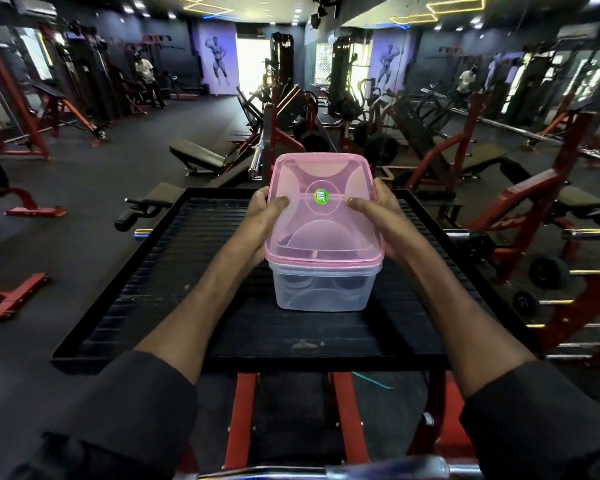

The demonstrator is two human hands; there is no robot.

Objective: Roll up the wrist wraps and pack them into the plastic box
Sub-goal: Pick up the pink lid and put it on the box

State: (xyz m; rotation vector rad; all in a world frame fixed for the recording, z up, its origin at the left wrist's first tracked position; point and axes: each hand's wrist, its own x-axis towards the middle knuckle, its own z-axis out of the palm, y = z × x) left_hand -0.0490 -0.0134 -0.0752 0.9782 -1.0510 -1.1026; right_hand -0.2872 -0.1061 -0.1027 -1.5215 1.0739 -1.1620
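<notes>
Pink see-through plastic makes up the lid (323,216), which sits level on the clear plastic box (323,292) and is clasped from both sides. The left hand (257,220) grips the lid's left edge, thumb lying flat on top and fingers curled round the side. The right hand (383,216) mirrors it on the right edge. Between the two thumb tips sits a round green sticker (321,197) at the lid's middle. Below the grip, the box stands upright on a black ribbed platform (174,265), which spreads out on both sides of the hands. Dark contents (336,255) show dimly through the lid just nearer than the thumbs, too blurred to tell what they are. Dark sleeves (146,403) cover both arms behind the grip.
</notes>
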